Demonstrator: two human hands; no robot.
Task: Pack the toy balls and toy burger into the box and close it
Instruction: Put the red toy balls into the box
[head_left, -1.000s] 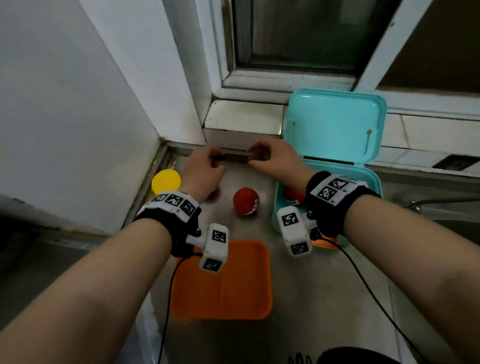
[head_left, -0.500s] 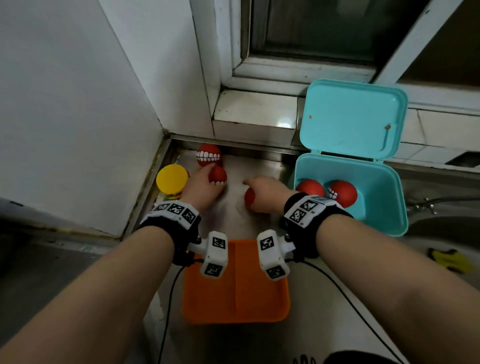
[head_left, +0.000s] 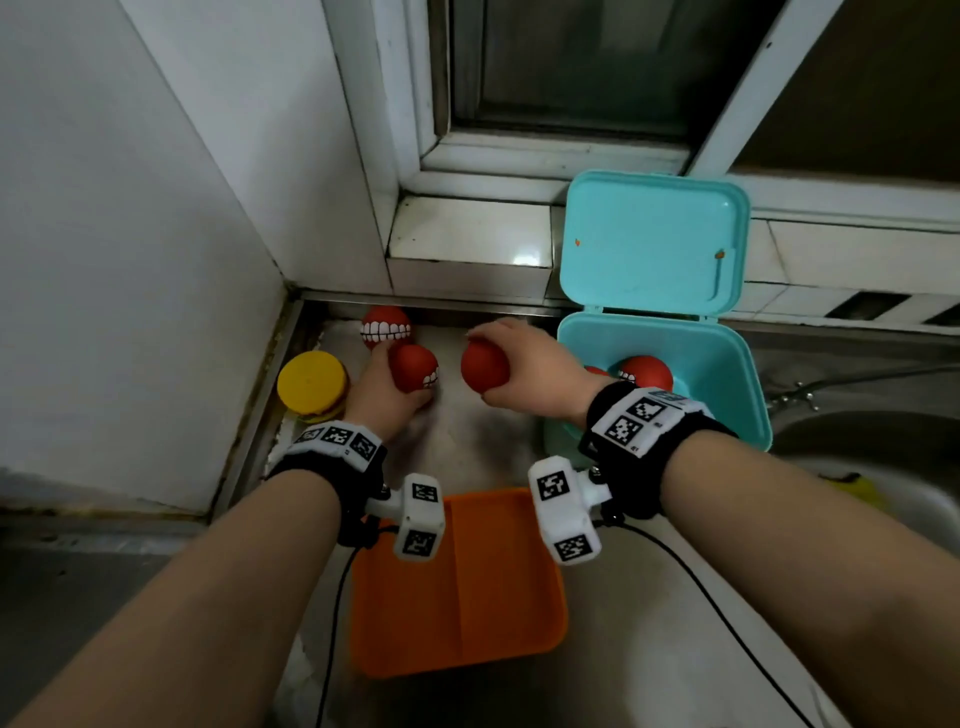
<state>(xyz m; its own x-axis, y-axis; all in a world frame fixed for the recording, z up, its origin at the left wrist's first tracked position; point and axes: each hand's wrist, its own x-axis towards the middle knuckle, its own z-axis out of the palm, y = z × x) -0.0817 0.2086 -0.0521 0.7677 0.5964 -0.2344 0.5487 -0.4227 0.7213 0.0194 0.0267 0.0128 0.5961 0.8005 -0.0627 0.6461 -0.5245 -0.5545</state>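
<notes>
My left hand (head_left: 382, 397) grips a red toy ball with a painted grin (head_left: 414, 367) just above the counter. My right hand (head_left: 530, 371) is closed on a second red ball (head_left: 483, 366), held left of the teal box (head_left: 727, 374). The box stands open, its lid (head_left: 654, 239) leaning back against the window ledge. Two red balls lie inside it: one (head_left: 647, 371) shows clearly, the other (head_left: 595, 370) is mostly hidden behind my right wrist. Another grinning red ball (head_left: 385, 325) rests at the back by the wall. The yellow toy burger (head_left: 311, 385) sits at the far left.
An orange tray (head_left: 467, 597) lies near me between my forearms. White walls close in the left side and a tiled window ledge (head_left: 467, 244) the back. A sink basin (head_left: 872, 467) with a yellow item in it lies to the right. Cables hang from both wrist bands.
Both hands have lifted their red balls off the counter. My right hand has moved toward the box with its ball now exposed in the fingers.
</notes>
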